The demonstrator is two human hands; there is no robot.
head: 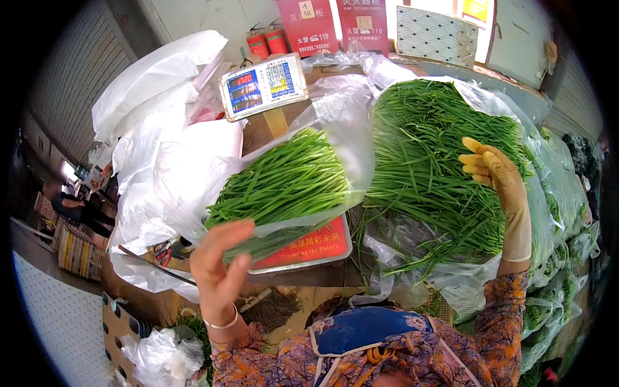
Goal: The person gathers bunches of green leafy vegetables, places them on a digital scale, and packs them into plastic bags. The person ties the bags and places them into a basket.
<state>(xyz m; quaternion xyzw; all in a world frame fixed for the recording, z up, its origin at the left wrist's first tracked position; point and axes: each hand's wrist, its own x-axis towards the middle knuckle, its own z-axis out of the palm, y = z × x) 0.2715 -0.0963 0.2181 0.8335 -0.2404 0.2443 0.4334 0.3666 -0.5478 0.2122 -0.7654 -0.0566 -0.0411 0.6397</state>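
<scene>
My bare left hand (pixel 222 266), with a bangle at the wrist, is raised in front of the scale, fingers apart and holding nothing. Just beyond it, cut green stalks resembling garlic chives (pixel 290 179) lie in a clear plastic bag (pixel 355 145). The bag rests on the red platform (pixel 319 242) of a digital scale, whose lit display panel (pixel 263 87) stands behind. Over a larger heap of the same greens (pixel 435 130) hovers my right hand (pixel 498 174) in a yellowish rubber glove. Its fingers are slightly bent, with nothing between them; whether they touch the leaves is unclear.
Stuffed white sacks (pixel 154 82) are stacked on the left, with red-handled scissors (pixel 164 254) near them. More bagged greens (pixel 561 179) line the right side. Fire extinguishers (pixel 267 42) stand at the back. A person (pixel 77 205) is far left; crumpled plastic (pixel 162 358) lies below.
</scene>
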